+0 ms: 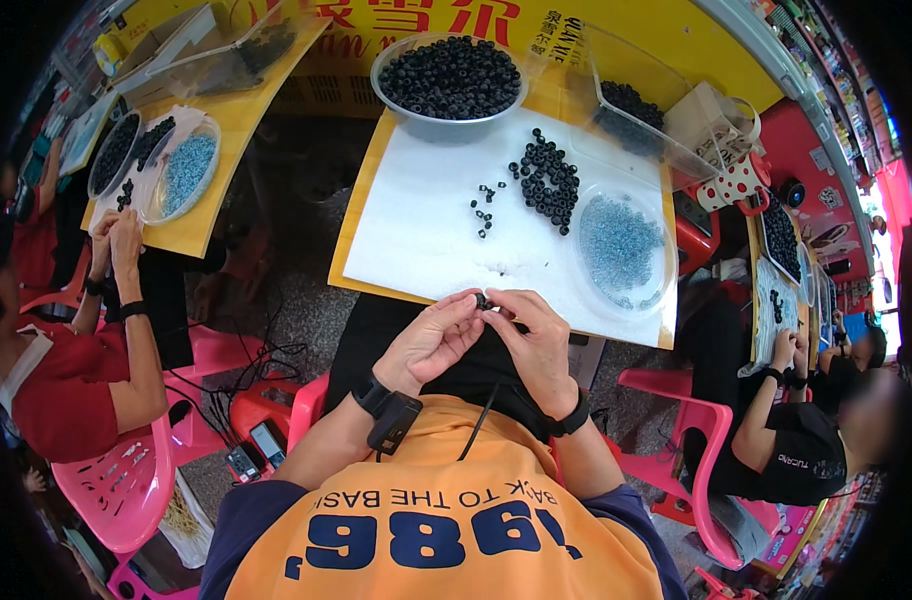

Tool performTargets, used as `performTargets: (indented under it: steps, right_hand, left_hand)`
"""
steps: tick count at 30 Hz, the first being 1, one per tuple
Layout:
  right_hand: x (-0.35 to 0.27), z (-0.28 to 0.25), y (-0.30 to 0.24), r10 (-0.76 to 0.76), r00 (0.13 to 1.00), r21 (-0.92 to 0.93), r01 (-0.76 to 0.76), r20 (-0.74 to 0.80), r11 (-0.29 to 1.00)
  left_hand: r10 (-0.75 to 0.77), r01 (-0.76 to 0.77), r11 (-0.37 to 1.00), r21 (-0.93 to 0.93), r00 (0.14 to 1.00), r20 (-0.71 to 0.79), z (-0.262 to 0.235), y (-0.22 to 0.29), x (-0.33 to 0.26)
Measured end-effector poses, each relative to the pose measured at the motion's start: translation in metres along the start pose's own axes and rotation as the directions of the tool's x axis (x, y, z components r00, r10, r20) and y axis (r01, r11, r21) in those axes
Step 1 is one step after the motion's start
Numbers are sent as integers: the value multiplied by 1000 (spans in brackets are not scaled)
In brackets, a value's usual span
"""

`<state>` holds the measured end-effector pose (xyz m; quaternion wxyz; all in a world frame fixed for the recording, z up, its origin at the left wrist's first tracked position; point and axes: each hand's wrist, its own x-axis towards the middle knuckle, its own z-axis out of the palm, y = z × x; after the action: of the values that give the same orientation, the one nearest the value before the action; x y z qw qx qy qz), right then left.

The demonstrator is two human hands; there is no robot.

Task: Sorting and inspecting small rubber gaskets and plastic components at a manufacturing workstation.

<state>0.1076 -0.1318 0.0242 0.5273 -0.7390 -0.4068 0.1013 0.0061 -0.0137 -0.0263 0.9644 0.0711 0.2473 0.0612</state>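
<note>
At the near edge of a white foam sheet (406,240), both my hands meet over a small black ring-like piece (482,301). My left hand (436,340), palm turned up, pinches it between thumb and fingertips. My right hand (532,340) is closed on its other side, thumb and forefinger touching it. Ahead lies a loose cluster of black round pieces with holes (548,180). Left of the cluster are several smaller black pieces (484,212). A clear round dish of pale blue translucent bits (621,245) stands to the right.
A clear tub heaped with black pieces (451,78) stands at the back. Right of it is a clear plastic bin (626,75), then a polka-dot mug (731,185). Co-workers sit at side tables, left (86,380) and right (791,440). Pink chairs (691,430) flank me.
</note>
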Motion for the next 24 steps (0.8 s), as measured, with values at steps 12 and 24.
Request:
performTargets:
  steps: [12,24]
  right_hand:
    - [-3,-1,11,294,954,326,-296,55,898]
    - [0,-3,3,227,971,157,-236,75,959]
  left_hand:
    - [-62,67,961,-269,998,27,-8,-4,4]
    - [45,-47,996,-80,999,-23,-2,-1,-2]
